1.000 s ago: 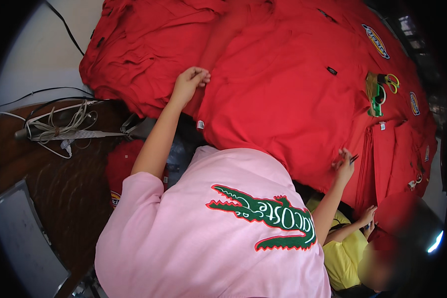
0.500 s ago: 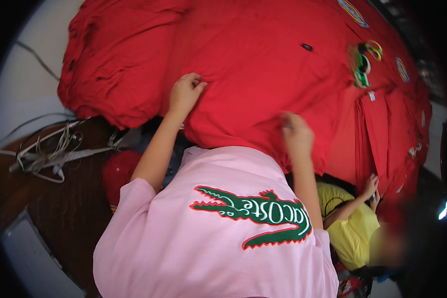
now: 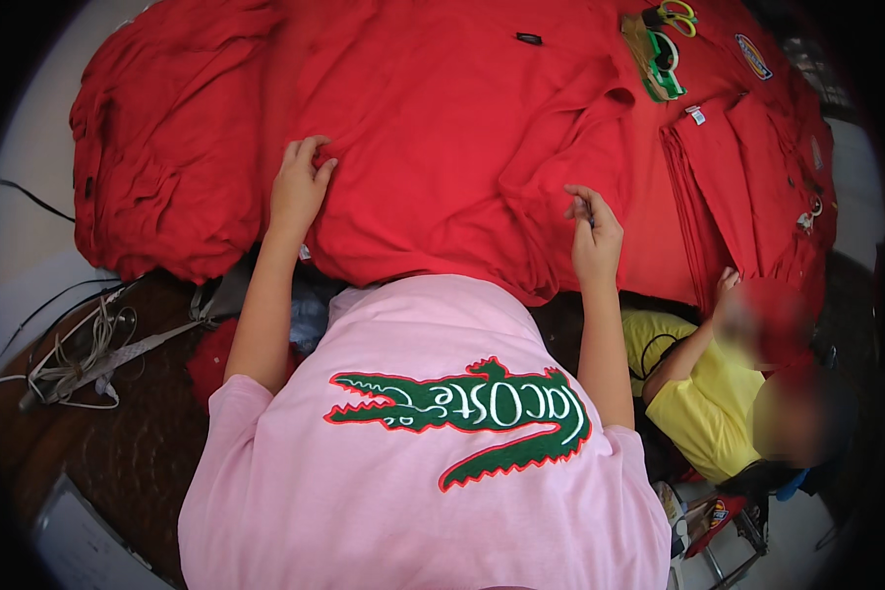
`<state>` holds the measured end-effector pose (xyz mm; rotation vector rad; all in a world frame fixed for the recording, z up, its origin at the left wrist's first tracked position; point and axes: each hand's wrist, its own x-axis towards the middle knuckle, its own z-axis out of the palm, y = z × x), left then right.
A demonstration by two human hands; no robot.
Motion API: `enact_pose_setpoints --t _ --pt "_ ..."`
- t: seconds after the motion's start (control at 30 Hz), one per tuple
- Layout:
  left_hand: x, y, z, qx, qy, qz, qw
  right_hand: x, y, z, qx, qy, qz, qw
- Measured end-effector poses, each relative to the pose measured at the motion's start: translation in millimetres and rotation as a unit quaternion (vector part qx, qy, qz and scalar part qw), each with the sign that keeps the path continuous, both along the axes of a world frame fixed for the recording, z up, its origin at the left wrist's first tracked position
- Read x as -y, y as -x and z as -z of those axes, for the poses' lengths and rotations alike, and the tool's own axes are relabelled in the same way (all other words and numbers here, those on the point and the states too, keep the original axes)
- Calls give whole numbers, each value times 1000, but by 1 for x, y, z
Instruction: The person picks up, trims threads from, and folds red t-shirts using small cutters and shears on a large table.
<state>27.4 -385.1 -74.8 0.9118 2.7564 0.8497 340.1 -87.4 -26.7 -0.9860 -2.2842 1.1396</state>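
A broad red cloth garment [image 3: 433,167] lies spread over the table in front of me, its near edge against my body. On its left part, my left hand [image 3: 300,192] has the thumb and curled fingers closed at a small crease of the cloth. My right hand [image 3: 597,241] hovers at the garment's right side, beside loose folds. Its fingers are curled round something small and dark, too small to name. A small black object [image 3: 529,38] lies on the red cloth farther off.
A rumpled red pile [image 3: 167,147] lies left. At far right are a green tape dispenser [image 3: 665,74], yellow-handled scissors [image 3: 678,18] and folded red garments [image 3: 723,187]. A co-worker in a yellow shirt [image 3: 703,413] sits right. Cables and a power strip [image 3: 108,369] hang lower left.
My right hand has drawn back from the cloth, which now shows bunched folds on the right. The view has shifted, so the scene sits farther left and higher. My left hand stays at the cloth.
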Motion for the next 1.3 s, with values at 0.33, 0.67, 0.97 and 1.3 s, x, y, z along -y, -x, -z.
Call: enact_pose_setpoints --t 0.33,0.67,0.97,1.3 --pt "-142 -105 -39 42 -151 361 919 41 29 -12 -48 55 13 997" --pt "-158 -116 -65 311 -170 365 861 31 -13 -15 -89 310 11 946" --pt "-159 -110 -83 259 -186 383 867 24 2 -55 -131 263 -15 956" --pt "-138 -107 -68 619 -271 207 707 20 34 -27 -76 121 -6 990"
